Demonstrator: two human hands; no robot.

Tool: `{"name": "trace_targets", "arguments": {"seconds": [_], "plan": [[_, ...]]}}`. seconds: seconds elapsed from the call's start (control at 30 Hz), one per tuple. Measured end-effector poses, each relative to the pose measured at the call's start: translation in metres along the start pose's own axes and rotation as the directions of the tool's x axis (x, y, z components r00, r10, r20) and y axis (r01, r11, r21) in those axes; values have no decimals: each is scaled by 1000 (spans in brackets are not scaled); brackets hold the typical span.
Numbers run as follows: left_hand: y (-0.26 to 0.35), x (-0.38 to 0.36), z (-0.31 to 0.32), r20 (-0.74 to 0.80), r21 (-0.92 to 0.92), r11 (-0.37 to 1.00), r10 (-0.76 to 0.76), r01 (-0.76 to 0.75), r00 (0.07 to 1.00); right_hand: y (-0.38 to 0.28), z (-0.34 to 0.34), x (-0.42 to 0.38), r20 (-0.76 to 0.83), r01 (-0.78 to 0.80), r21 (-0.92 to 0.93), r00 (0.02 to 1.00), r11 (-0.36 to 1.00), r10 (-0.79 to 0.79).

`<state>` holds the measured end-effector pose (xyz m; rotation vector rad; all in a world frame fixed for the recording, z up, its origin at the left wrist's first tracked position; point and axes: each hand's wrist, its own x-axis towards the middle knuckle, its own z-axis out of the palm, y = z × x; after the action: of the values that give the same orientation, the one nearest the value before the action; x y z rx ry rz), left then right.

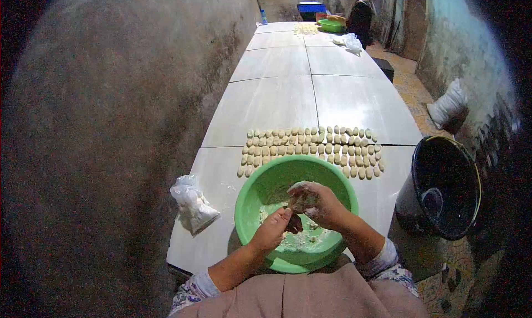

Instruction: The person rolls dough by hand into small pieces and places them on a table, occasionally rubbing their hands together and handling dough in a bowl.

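Note:
Both hands meet over a green basin (241,218), which stands at the near end of the table. My left hand (274,227) has its thumb pressed toward curled fingers, close against the fingers of the other hand. White flour or dough coats my right hand (315,203), whose fingers are bent inward; what lies between the two hands is hidden. Loose flour and dough crumbs (302,240) lie in the bottom of the basin. Just beyond its far rim, small oval dough pieces (288,140) are laid out in several rows.
A clear plastic bag of white powder (194,204) sits at the left table edge. A black bucket (407,207) stands at the right. Down the long tiled table (266,102) are another green basin (331,26), a plastic bag (352,42) and a person (361,19).

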<state>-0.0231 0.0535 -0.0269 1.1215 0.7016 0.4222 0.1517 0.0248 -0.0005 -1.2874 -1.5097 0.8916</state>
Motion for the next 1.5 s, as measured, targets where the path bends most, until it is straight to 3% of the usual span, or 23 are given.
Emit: {"name": "trace_targets", "arguments": {"seconds": [0.03, 0.07, 0.17, 0.2, 0.27, 0.33, 0.4, 0.43, 0.47, 0.53, 0.6, 0.67, 0.73, 0.8, 0.93, 1.03, 1.1, 1.13, 1.2, 1.23, 1.33, 1.37, 1.5], "plan": [[-5, 4, -4, 9, 106, 990, 89, -89, 996, -8, -4, 0, -5, 115, -258, 993, 959, -121], [-9, 6, -6, 28, 210, 962, 174, -176, 984, -5, -3, 0, -1, 119, -259, 992, 958, -124], [-1, 0, 4, -25, 163, 975, 159, -153, 987, 1, 0, 0, 66, 137, -369, 990, 919, -121], [2, -3, 8, -68, 173, 975, 155, -141, 986, 2, 0, 0, 68, 139, -368, 990, 920, -122], [-5, 1, 5, -68, 170, 978, 138, -125, 988, 2, -1, 0, 109, -64, -138, 991, 988, 80], [-5, -1, 8, -108, 144, 969, 219, -202, 970, -8, 0, 0, 38, -50, -10, 998, 999, 50], [-15, 2, 1, -84, 192, 955, 246, -227, 966, -18, -4, 0, -80, -99, -195, 993, 976, 85], [-12, 1, 5, -73, 203, 952, 248, -229, 966, -16, -7, 1, -3, -143, -369, 988, 918, 152], [-8, 0, 9, -63, 212, 950, 249, -231, 966, -15, -6, 1, -4, -144, -371, 988, 917, 153], [-6, -3, 15, 1, 269, 911, 325, -313, 946, -12, -1, -1, 235, -199, -347, 928, 917, 290], [-10, -3, 14, -30, 389, 883, 298, -264, 954, -9, -1, -3, 249, -197, -319, 926, 927, 283], [-10, -3, 7, 19, 323, 901, 300, -290, 954, -4, -4, -2, 322, -169, 29, 935, 985, 151], [-13, -1, 3, 123, 58, 963, 253, -261, 960, -2, -4, 0, 338, -274, 110, 914, 956, 223], [-11, -1, 6, 149, 105, 957, 254, -271, 956, 0, -4, -1, 398, -278, 228, 901, 933, 171], [-12, -1, 6, 70, 181, 938, 286, -294, 956, 7, -1, -2, 393, -108, 77, 917, 991, 69], [-7, -3, 9, 107, 205, 939, 260, -277, 960, 4, -2, -2, 403, -165, 89, 908, 982, 116], [-13, -3, 9, 22, 7, 955, 296, -296, 955, 9, -2, -1, 420, -300, 146, 882, 943, 216], [-14, -2, 7, 23, 7, 955, 297, -297, 955, 6, -2, -1, 419, -300, 145, 882, 943, 216], [-14, 1, 1, 139, 210, 925, 291, -315, 947, -8, -4, -2, 377, -301, -44, 878, 952, 295], [-2, -4, 9, 102, 158, 939, 291, -304, 951, -13, -2, -2, 347, -292, -90, 887, 952, 305], [-9, 0, 6, 76, 224, 920, 312, -322, 947, -19, -3, 0, 365, -262, -90, 889, 961, 277], [-10, 0, 4, 108, 283, 883, 358, -374, 928, -10, -4, -2, 342, -146, -82, 925, 986, 165], [-13, -1, 7, 104, 276, 880, 373, -387, 922, 2, -7, 1, 415, -187, 28, 896, 982, 159]]}}
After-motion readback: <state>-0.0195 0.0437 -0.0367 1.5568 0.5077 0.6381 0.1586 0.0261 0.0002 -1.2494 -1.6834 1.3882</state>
